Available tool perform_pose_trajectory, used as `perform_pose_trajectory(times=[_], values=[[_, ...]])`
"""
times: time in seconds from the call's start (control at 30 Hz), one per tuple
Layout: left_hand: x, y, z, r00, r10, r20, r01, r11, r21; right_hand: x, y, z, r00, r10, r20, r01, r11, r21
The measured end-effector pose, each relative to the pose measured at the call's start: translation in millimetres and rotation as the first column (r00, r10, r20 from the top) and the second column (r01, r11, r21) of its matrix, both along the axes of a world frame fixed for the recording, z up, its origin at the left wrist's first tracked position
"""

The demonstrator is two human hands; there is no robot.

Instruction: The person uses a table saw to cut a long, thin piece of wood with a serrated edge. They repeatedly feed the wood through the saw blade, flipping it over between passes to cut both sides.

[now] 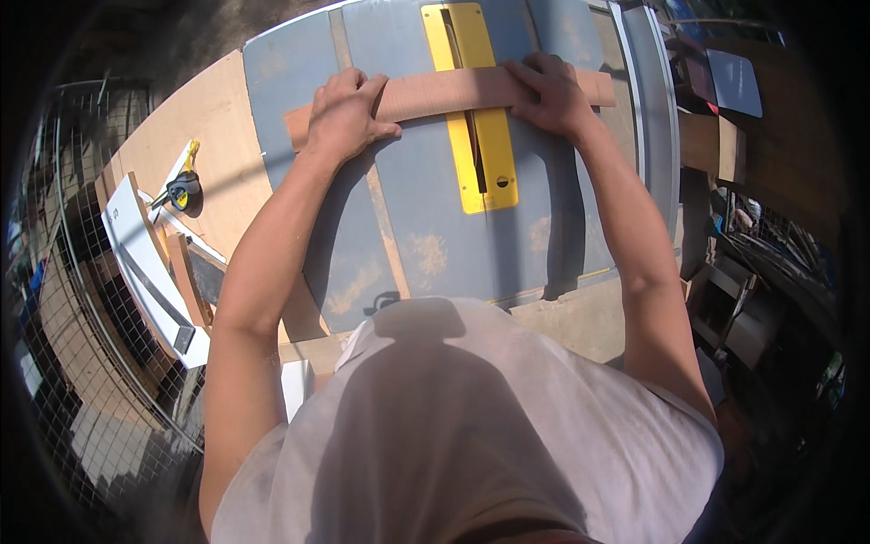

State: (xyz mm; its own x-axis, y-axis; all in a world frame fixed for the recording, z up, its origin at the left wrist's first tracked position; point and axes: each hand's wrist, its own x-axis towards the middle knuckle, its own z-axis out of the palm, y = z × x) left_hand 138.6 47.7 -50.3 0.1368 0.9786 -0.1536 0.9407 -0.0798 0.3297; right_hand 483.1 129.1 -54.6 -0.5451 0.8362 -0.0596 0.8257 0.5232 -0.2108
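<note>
A flat strip of reddish-brown wood (435,98) lies crosswise over the far part of a grey table saw top (362,236). My left hand (346,113) is closed over its left part, fingers across the far edge and thumb by the near edge. Toward the other end, my right hand (550,93) grips the strip in the same way, just right of the yellow insert plate (497,168). The strip crosses that plate and covers part of its dark slot. Whether a blade stands up in the slot I cannot tell.
A metal rail (654,118) runs along the saw's right side. On the plywood surface (217,113) at left lie a tape measure (184,189), a white panel (136,263) and a wood block (186,281). Wire mesh (68,218) stands far left; wooden pieces (730,150) are at right.
</note>
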Motion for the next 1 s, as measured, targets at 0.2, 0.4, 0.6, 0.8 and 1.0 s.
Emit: perform_pose_trajectory(times=[0.2,0.4,0.6,0.8,1.0], values=[[2.1,-1.4,-3.9,1.000,0.007,0.017,-0.008,1.000,0.024,4.5,3.2,-4.7,1.000,0.023,-0.006,-0.022,0.998,0.060],[-5.3,22.7,-6.8,1.000,0.006,0.011,-0.007,1.000,0.004,2.3,25.9,-13.6,0.997,0.070,0.020,-0.072,0.991,0.116],[-20.1,67.3,-11.4,0.999,-0.009,-0.033,0.014,0.989,0.150,-12.2,77.0,-13.5,0.995,0.100,-0.016,-0.096,0.980,0.173],[-29.7,80.3,-0.1,0.982,-0.019,-0.187,0.113,0.856,0.505,-28.7,86.3,55.3,0.995,0.094,-0.031,-0.086,0.974,0.208],[-13.5,-19.3,-7.8,0.989,-0.035,-0.143,0.133,0.627,0.768,14.9,-14.1,34.3,0.974,0.222,0.044,-0.177,0.626,0.760]])
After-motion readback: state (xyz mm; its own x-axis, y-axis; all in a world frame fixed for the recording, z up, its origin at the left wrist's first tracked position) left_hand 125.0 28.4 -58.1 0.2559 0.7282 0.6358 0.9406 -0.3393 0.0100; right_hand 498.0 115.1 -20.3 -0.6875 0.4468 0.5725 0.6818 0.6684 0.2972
